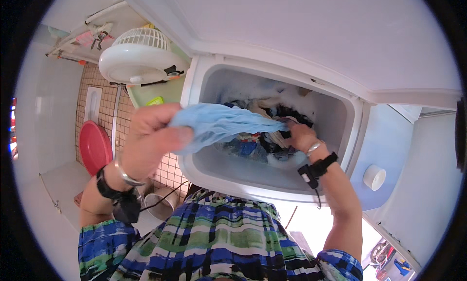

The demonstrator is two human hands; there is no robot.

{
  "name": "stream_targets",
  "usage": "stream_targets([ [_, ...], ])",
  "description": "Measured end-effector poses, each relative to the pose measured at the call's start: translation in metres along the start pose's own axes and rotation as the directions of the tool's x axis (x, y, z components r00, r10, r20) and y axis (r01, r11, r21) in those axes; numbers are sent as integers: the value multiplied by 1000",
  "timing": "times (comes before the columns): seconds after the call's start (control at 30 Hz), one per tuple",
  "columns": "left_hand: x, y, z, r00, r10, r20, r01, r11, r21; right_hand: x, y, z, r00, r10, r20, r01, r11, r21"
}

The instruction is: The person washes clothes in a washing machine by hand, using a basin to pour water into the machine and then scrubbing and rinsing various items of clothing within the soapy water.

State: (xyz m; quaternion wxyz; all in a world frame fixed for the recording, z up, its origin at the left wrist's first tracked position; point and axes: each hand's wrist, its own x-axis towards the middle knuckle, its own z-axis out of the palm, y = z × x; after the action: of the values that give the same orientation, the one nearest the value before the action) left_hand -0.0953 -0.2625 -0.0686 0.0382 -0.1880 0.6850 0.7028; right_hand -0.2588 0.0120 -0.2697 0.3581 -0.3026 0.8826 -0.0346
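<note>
A light blue cloth (pixel 226 122) is stretched between my two hands over the open tub of a washing machine (pixel 271 180). My left hand (pixel 157 129) grips its wide end outside the tub's left rim, with the thumb on top. At the cloth's narrow, gathered end, my right hand (pixel 301 135) is closed around it inside the tub opening. Below lies a heap of wet clothes (pixel 251 149), dark, beige and blue, in water with white suds (pixel 251 82). The right fingers partly hide that end of the cloth and the clothes behind it.
The raised white lid (pixel 310 33) stands behind the tub. A white knob (pixel 374 177) sits on the blue panel at right. To the left are a white slatted plastic basket (pixel 136 58), a red basin (pixel 95 146) and a pale bucket (pixel 160 203) on the floor.
</note>
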Motion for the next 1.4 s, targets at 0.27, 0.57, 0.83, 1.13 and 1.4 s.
stream_targets([
  [0.27, 0, 15, 13, 993, 90, 78, -96, 993, 74, 40, -22, 23, 959, -169, -229, 256, 864, 434],
  [0.57, 2, 44, 29, 890, 454, 51, -450, 890, -65, -40, -53, -80, 837, -150, -526, 500, 599, 625],
  [0.83, 73, 1, 85, 848, 214, 485, -278, 959, 62, 51, -60, 42, 813, -410, -413, 582, 552, 598],
  [1.13, 98, -160, 67, 927, -272, 257, -84, 519, 851, 9, -62, 0, 958, 100, -269, 230, 295, 927],
  [1.4, 103, -187, 102, 897, -272, 349, -98, 647, 756, -74, -104, -96, 789, 343, -510, 530, 40, 847],
])
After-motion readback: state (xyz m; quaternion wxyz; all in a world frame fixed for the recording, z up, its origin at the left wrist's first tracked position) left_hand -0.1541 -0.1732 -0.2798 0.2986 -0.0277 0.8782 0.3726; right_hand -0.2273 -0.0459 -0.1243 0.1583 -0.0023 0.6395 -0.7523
